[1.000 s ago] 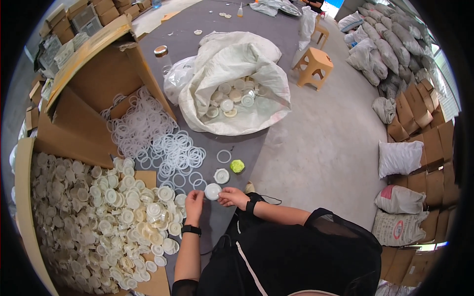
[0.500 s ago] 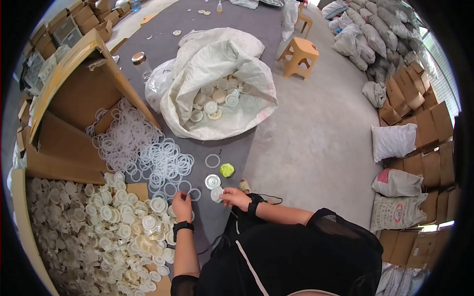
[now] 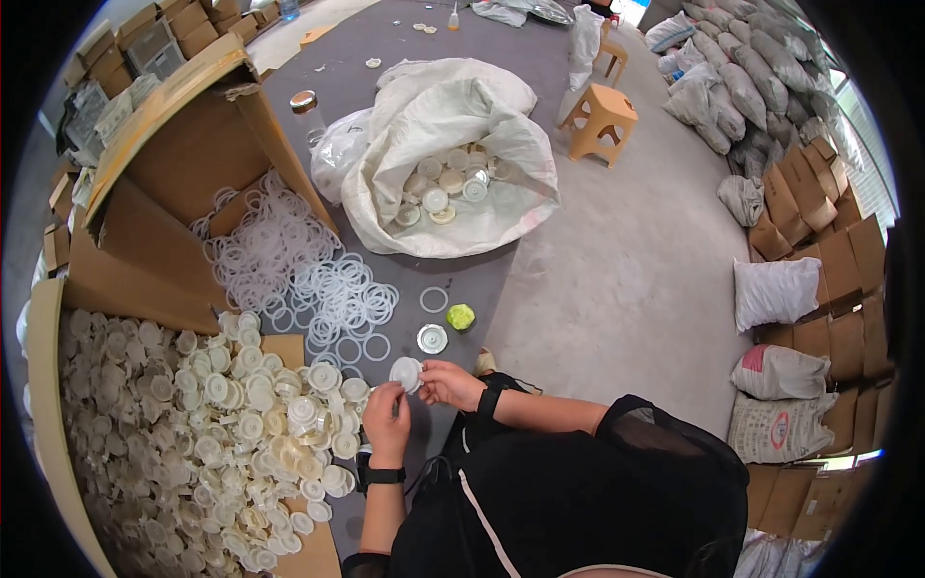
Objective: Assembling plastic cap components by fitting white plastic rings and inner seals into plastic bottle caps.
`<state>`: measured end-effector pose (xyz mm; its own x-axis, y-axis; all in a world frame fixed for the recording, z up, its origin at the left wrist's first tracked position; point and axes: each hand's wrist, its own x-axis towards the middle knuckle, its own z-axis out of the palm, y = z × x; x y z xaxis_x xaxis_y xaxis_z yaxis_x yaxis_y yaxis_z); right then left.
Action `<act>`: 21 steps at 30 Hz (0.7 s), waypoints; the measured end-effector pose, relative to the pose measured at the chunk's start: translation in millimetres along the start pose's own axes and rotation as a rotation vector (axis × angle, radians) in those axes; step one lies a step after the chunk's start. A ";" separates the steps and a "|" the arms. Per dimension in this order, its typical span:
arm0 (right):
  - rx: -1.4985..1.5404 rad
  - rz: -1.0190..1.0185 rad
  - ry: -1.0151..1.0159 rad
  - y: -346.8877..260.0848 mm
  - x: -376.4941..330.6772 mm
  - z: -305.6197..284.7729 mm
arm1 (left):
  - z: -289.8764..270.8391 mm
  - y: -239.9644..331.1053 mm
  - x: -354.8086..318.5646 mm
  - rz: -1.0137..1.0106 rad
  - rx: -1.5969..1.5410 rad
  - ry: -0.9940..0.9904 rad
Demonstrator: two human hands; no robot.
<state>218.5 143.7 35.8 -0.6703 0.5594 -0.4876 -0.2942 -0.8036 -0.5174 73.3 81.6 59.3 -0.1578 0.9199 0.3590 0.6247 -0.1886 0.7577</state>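
While the cap (image 3: pixel 406 373) sat pinched between both hands just above the lap, it looked light, stiff plastic, easiest gripped by the rim. Left hand (image 3: pixel 387 421) and right hand (image 3: pixel 449 383) both held it, with a cap pile (image 3: pixel 193 424) left and loose rings (image 3: pixel 328 289) beyond.

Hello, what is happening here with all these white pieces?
A person sitting on the floor holds one white round cap between the left hand and the right hand. A big pile of caps lies to their left, loose white rings ahead, and an open white sack of caps beyond.
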 end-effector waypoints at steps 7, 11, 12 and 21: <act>-0.140 0.011 0.001 5.0 -1.0 14.8 | -10.3 4.6 -13.2 -0.002 0.001 0.060; -0.173 -0.073 -0.005 7.5 -1.1 18.0 | -2.5 -1.2 -28.1 -0.612 -0.798 0.227; -0.177 -0.098 -0.006 8.1 -1.5 18.2 | -2.3 -3.9 -29.9 -0.609 -0.800 0.227; -0.187 -0.112 -0.158 9.9 -12.0 20.1 | -12.1 -4.0 -26.9 -0.910 -1.431 0.131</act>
<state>209.9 124.9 50.7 -0.7427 0.5926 -0.3118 -0.2514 -0.6783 -0.6904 65.8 53.4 53.2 -0.1523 0.8787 -0.4525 -0.8226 0.1411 0.5508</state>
